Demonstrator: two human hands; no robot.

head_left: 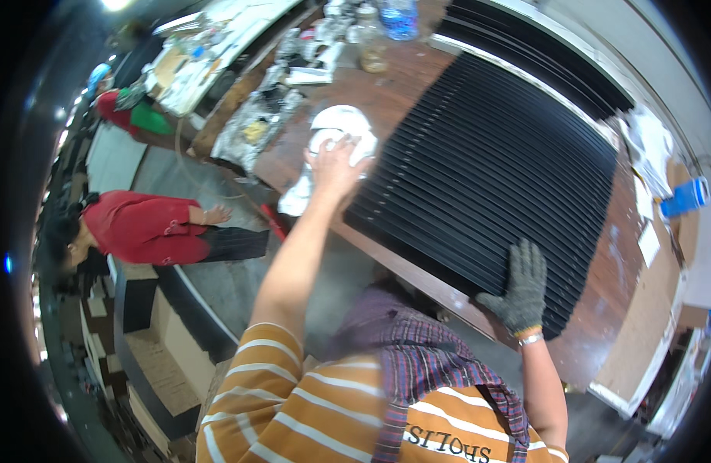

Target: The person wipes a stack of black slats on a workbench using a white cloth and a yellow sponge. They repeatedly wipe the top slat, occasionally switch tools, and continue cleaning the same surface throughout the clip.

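My bare left hand (pixel 338 166) is on a bunched white cloth (pixel 341 119) at the left side of the wooden table, its fingers curled over the cloth. Beside it, a wide set of narrow black strips (pixel 487 170) lies in close parallel rows across the tabletop. On the near right part of these strips rests my right hand (pixel 523 289), in a grey knitted glove, flat with the fingers stretched and the thumb out to the side. Nothing shows in that hand.
More black strips (pixel 541 46) lie beyond a pale rail. A jar (pixel 371 38) and a blue water bottle (pixel 399 19) stand at the back. At right are white cloth (pixel 649 147) and a blue container (pixel 684 197). A person in red (pixel 143 228) stands left, near an open box (pixel 166 347).
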